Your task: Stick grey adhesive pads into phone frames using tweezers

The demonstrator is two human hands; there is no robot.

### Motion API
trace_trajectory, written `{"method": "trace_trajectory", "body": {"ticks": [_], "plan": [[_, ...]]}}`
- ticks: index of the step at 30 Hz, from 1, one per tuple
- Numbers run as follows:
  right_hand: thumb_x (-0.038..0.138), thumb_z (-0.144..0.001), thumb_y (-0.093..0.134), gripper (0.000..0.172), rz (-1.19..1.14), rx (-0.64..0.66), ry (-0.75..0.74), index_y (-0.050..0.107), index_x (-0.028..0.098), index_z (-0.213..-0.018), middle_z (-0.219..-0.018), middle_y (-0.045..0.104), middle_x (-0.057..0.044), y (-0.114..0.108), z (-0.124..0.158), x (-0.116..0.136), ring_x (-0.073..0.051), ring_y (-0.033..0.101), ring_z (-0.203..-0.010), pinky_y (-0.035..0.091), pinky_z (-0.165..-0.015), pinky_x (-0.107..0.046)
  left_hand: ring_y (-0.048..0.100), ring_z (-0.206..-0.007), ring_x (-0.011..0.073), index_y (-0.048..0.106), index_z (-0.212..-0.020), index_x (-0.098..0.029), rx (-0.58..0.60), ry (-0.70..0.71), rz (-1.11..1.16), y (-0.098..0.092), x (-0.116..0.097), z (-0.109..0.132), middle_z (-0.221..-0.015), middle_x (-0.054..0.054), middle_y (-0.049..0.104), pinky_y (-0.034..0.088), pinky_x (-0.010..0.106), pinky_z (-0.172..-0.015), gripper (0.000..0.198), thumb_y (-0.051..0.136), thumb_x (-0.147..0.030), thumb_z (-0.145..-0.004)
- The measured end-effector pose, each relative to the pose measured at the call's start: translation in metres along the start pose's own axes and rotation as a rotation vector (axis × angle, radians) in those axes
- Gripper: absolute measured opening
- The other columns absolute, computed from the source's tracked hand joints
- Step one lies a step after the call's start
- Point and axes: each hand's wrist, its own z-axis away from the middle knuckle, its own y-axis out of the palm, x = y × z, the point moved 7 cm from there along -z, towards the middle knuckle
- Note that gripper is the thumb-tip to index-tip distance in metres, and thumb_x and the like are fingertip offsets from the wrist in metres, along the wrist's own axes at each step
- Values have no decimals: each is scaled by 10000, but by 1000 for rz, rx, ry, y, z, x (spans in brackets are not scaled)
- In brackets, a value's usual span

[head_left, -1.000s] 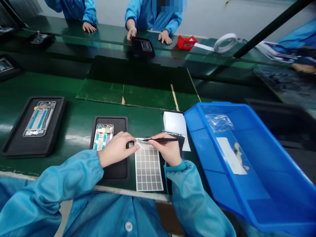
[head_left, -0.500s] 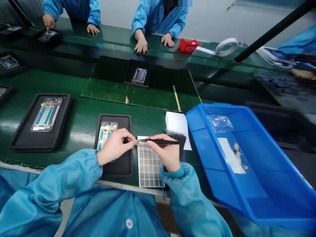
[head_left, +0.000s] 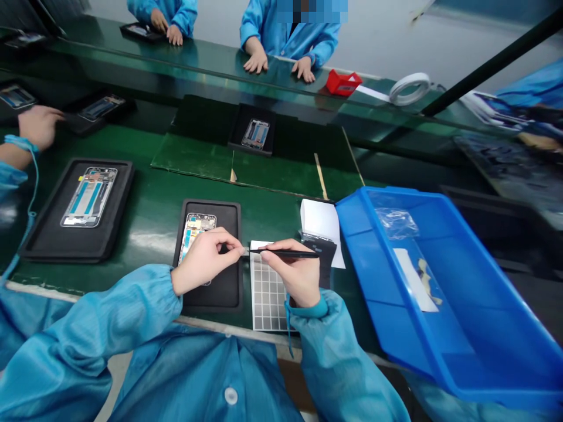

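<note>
Since the earlier frame, a co-worker's hand (head_left: pixel 39 126) has entered at left. The left hand (head_left: pixel 206 258) pinches a small greyish piece (head_left: pixel 246 251) at the tips of slim tweezers (head_left: pixel 295 254) gripped by the right hand (head_left: pixel 299 274) above a gridded sheet (head_left: pixel 269 299); the left hand partly hides a phone frame (head_left: pixel 190 227) in a matte tray (head_left: pixel 220 299).

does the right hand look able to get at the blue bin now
Probably yes: nothing seems to block the right hand from the open blue bin, though that hand holds a slim black tool.
</note>
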Motion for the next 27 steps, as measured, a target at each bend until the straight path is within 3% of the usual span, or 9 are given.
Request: {"method": "trace_trajectory", "body": {"ticks": [4, 7, 10, 13, 16, 21, 27], "plan": [[361, -704, 851, 192, 1, -29, -8, 722, 229, -759, -754, 752, -43, 2, 2, 2, -233, 722, -716, 600, -688, -368, 492, -636, 110, 756, -851, -201, 3, -25, 35, -7, 3, 2, -809, 5, 688, 383, 250, -601, 118, 660, -268, -836], [365, -718, 844, 190, 12, -79, -16, 723, 228, -769, -744, 746, -44, -1, 2, 1, -227, 717, -675, 598, -631, -356, 482, -623, 114, 756, -956, -207, -80, -54, 13, -36, 12, 8, -855, 13, 691, 387, 256, -588, 193, 672, -337, -839], [372, -728, 840, 196, 12, -93, -4, 724, 221, -775, -733, 741, -46, -2, 2, -2, -222, 714, -648, 597, -602, -347, 495, -646, 128, 728, -958, -198, -200, -51, -203, -77, 28, 20, -842, 15, 657, 402, 270, -616, 199, 614, -337, -873], [373, -726, 842, 201, 16, -84, 13, 722, 218, -771, -729, 737, -47, 3, -1, -3, -223, 710, -647, 594, -593, -344, 545, -760, 165, 675, -987, -191, -200, -35, -519, -100, 44, 33, -849, 23, 611, 437, 295, -717, 187, 554, -285, -879], [369, -731, 836, 197, 27, -62, 39, 719, 216, -773, -712, 729, -41, 16, -5, -4, -211, 693, -610, 583, -566, -335, 572, -890, 213, 597, -1102, -187, -82, -18, -622, -94, 57, 42, -933, 47, 597, 467, 338, -797, 265, 546, -283, -861], [352, -737, 825, 183, 55, 7, 58, 721, 204, -770, -693, 718, -39, 47, -16, -2, -190, 671, -584, 561, -545, -304, 559, -1050, 279, 448, -1324, -154, 60, -35, -677, -71, 54, 47, -1137, 111, 556, 483, 417, -908, 545, 548, -203, -791], [374, -738, 812, 207, 95, 68, 77, 715, 192, -753, -721, 725, -54, 71, -22, 0, -193, 674, -614, 558, -546, -290, 543, -1089, 272, 381, -1397, -178, 151, -71, -596, -66, 53, 50, -1212, 111, 515, 468, 426, -976, 656, 521, -144, -757]]}}
